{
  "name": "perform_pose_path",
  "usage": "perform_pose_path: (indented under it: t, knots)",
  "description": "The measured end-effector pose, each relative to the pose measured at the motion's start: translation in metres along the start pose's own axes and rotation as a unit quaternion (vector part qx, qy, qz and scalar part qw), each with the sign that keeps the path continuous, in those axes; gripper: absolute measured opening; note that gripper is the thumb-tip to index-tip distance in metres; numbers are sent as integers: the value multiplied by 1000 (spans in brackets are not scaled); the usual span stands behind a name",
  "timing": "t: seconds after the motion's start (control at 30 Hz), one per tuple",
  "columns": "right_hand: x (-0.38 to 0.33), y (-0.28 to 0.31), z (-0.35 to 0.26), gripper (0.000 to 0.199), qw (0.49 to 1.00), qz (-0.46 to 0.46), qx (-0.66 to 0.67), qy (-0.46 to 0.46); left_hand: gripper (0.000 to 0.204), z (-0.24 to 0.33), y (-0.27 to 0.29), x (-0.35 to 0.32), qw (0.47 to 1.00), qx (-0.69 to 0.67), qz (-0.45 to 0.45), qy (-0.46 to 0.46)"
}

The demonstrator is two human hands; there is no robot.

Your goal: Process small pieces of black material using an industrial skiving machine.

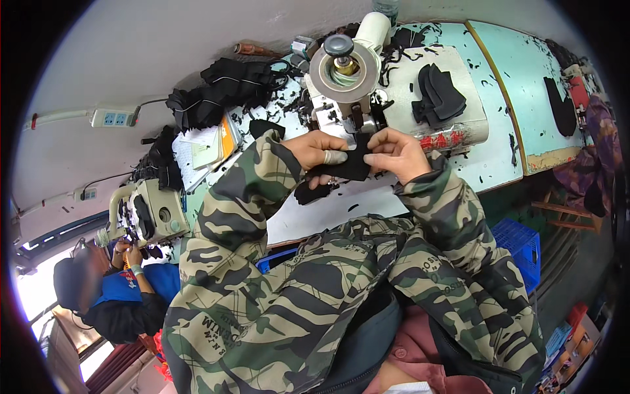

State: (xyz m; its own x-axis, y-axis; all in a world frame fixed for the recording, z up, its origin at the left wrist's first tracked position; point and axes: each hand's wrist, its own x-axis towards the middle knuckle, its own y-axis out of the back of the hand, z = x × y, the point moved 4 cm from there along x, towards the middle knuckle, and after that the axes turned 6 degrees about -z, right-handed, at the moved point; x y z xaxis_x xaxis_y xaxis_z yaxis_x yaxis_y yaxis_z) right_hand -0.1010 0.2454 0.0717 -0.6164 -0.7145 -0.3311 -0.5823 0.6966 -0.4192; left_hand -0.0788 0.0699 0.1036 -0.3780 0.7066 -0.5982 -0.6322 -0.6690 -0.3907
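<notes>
Left hand [319, 152] and right hand [394, 152] both pinching one small flat piece of black cloth [351, 164], held up over the pale blue desk [499, 85], just at 6 o'clock from the white metal sewing machine [344, 72]. Stack of black cut cloth pieces [438, 93] lying at 2 o'clock from the hands. Could slip crooked if one pinch loosens, and fingertips so close to the machine's working end could get poked.
</notes>
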Motion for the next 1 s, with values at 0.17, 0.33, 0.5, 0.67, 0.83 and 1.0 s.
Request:
perform_pose_path:
  t: [0.17,0.33,0.5,0.67,0.83,1.0]
  knots:
    - [-8,-23,-8,21,910,91,-365,174,23,-15,2,7,996,-11,41,75]
    - [5,-25,20,31,960,112,-238,98,25,-18,25,13,991,3,110,81]
    - [16,-31,29,37,991,63,117,-29,26,-12,46,11,981,67,150,99]
    - [-1,-16,0,46,946,121,-293,66,21,-18,46,32,968,26,237,72]
    - [21,18,-33,39,788,171,-584,96,20,-14,4,33,952,-79,294,20]
    - [19,22,-18,42,819,159,-536,131,20,-20,12,24,956,-58,284,36]
